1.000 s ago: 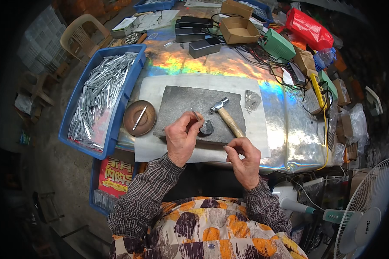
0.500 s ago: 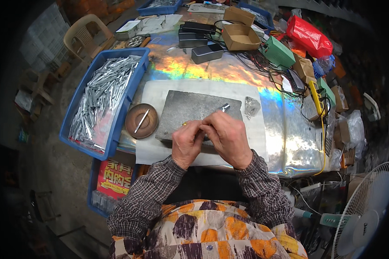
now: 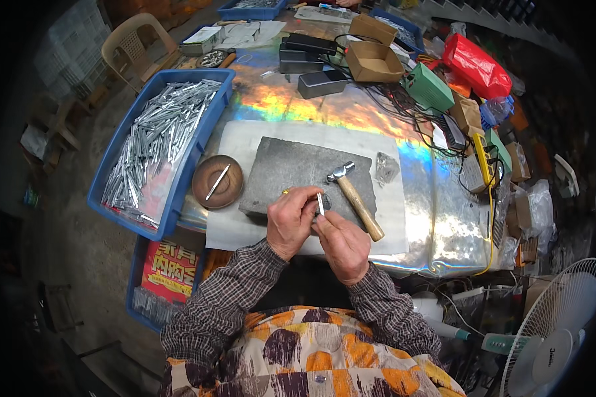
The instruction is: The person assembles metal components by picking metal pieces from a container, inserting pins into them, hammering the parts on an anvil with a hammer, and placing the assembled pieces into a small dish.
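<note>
Above the near edge of a grey stone block (image 3: pixel 298 162), a short silver metal rod (image 3: pixel 320 204) stands up between my hands. My right hand (image 3: pixel 341 248) pinches its lower end. Beside it my left hand (image 3: pixel 289 223) is closed with its fingertips close to the rod; what those fingers hold, if anything, is hidden. A small yellow, ring-like spot shows at the left hand's fingers. A ball-peen hammer (image 3: pixel 361 205) with a wooden handle lies slantwise on the block's right side. Left of the block, a round brown wooden bowl (image 3: pixel 202 193) has one silver rod across it.
A blue tray (image 3: pixel 175 198) heaped with silver rods is at the left. White paper (image 3: pixel 394 198) lies under the block, with a small clear plastic bag (image 3: pixel 386 169) on it. Boxes, cables and a yellow power strip (image 3: pixel 483 162) crowd the right; a fan (image 3: pixel 553 344) stands lower right.
My right hand has moved down and left, off the hammer area, so the whole hammer shows. The silver rod between my hands has come into sight. My left hand has barely shifted.
</note>
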### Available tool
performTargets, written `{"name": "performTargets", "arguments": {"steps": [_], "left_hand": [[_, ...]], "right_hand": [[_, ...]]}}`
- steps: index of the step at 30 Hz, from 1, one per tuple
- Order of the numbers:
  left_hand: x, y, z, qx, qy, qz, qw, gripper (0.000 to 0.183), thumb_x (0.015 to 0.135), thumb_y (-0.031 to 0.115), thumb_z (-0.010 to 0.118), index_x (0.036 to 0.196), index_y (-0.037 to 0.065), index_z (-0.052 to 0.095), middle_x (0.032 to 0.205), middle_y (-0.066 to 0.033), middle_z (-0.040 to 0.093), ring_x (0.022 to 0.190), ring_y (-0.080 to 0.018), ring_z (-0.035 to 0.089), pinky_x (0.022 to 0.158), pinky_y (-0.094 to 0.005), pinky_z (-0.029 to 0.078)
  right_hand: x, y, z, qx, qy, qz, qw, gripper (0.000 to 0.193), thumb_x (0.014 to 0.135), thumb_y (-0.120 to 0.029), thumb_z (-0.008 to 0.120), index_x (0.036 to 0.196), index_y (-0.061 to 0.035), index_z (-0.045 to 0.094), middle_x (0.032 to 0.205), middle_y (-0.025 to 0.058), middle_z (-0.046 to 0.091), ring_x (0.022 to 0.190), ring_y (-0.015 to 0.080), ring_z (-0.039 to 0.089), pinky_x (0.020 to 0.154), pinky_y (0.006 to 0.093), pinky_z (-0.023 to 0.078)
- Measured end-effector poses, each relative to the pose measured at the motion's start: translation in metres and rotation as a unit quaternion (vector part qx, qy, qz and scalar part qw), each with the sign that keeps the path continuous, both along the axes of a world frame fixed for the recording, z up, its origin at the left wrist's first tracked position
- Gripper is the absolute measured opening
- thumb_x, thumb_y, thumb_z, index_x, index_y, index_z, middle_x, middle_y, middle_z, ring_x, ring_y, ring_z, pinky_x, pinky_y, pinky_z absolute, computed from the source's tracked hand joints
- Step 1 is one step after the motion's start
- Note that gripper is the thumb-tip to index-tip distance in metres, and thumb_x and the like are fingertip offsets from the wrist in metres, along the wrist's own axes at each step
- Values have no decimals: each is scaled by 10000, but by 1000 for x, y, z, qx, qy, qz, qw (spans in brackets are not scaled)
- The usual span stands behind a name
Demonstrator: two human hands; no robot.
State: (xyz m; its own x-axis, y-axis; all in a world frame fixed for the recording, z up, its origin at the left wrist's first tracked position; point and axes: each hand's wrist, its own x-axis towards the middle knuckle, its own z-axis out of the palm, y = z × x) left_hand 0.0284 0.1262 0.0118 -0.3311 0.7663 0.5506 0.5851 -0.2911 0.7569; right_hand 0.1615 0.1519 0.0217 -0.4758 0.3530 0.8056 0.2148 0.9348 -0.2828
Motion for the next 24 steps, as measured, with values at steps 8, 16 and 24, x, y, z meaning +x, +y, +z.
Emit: {"name": "performTargets", "arguments": {"steps": [8, 16, 24], "left_hand": [[0, 0, -3, 12, -27, 0, 1000, 162, 771, -21, 634, 927, 22, 633, 838, -108, 661, 737, -215, 658, 656, -299, 516], [-1, 0, 0, 7, -33, -10, 999, 126, 759, -19, 649, 879, 18, 654, 826, -110, 667, 703, -207, 647, 626, -285, 500], [2, 0, -3, 22, -22, 16, 999, 106, 748, -4, 657, 851, 11, 639, 789, -109, 653, 686, -226, 628, 599, -300, 479]], "right_hand": [[22, -2, 18, -20, -106, -130, 986, 486, 679, -29, 705, 1130, 39, 535, 984, 163, 590, 836, 314, 598, 696, 378, 491], [58, 9, 6, -133, -264, -276, 915, 362, 735, -28, 649, 1068, -2, 513, 862, 154, 526, 771, 338, 563, 620, 423, 465], [66, -19, 46, -313, -48, -209, 925, 187, 824, -56, 609, 989, 25, 571, 743, 163, 591, 600, 262, 582, 563, 322, 466]]}}
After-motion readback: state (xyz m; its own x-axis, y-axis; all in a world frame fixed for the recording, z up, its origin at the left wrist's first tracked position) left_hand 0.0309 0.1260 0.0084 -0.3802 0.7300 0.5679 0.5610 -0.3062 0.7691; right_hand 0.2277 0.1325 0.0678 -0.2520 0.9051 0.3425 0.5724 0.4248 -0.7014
